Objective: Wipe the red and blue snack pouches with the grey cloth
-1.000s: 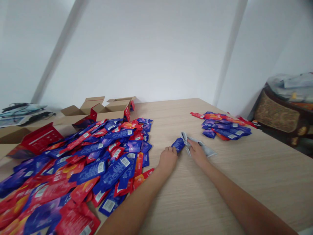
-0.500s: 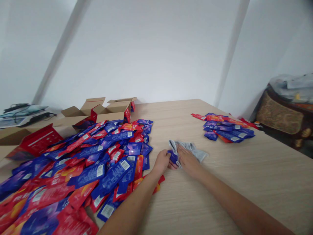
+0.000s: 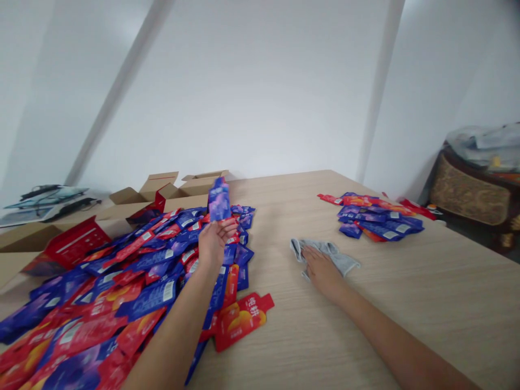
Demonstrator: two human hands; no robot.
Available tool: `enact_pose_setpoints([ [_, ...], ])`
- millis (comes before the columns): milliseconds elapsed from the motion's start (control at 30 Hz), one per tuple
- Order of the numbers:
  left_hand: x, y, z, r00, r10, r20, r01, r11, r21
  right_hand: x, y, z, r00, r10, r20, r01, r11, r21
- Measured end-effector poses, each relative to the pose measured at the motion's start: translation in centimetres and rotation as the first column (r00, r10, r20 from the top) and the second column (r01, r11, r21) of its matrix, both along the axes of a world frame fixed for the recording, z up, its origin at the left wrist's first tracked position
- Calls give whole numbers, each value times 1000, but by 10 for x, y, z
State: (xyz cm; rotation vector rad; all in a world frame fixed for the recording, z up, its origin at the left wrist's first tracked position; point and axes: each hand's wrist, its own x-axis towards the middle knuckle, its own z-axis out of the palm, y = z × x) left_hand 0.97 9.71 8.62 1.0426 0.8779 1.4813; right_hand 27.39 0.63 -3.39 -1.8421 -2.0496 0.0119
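Note:
My left hand [image 3: 215,238] is raised over the pile of pouches, closed on the lower end of a blue and purple spouted pouch [image 3: 219,200] that stands up from the fingers. On the table to the right, a crumpled grey cloth [image 3: 343,261] lies under my right hand [image 3: 323,271], whose fingers press down and grip it. A red pouch with orange fruit printed on it [image 3: 244,319] lies flat at the pile's near right edge. The large pile of red and blue pouches [image 3: 150,292] fills the left side.
Open cardboard boxes [image 3: 162,189] stand behind the pile. A smaller stack of red and blue pouches [image 3: 374,216] lies at the far right of the table [image 3: 406,303]. Beyond the right edge stands a dark-framed chair [image 3: 467,184] with plastic-wrapped things on it.
My left hand has moved up and left, away from the cloth, carrying the blue pouch over the pile. My right hand and the cloth have shifted slightly right. The red pouch is now uncovered.

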Motion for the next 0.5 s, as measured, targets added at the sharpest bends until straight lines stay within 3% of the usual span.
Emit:
enact_pose_setpoints([
  [100,25,1,-1,998,-62,18,62,996,-56,-9,-2,5,999,29,-14,-29,1000,10],
  [200,84,1,-22,952,-273,-142,256,958,-128,-15,-3,9,999,39,-21,-39,999,13],
  [267,132,2,-37,859,-395,-326,356,918,-173,-17,-3,10,999,40,-23,-39,999,30],
  [300,157,2,-44,786,-429,-445,400,902,-162,-17,-2,9,999,41,-22,-40,998,40],
  [367,206,2,-54,562,-428,-708,500,857,-121,-16,1,5,998,60,-21,-59,996,66],
  [433,251,0,-61,366,-280,-888,600,800,-5,-15,6,-4,996,82,-30,-79,992,97],
  [500,289,-3,-67,207,-115,-972,726,684,74,-12,13,-14,994,93,-52,-84,985,150],
])
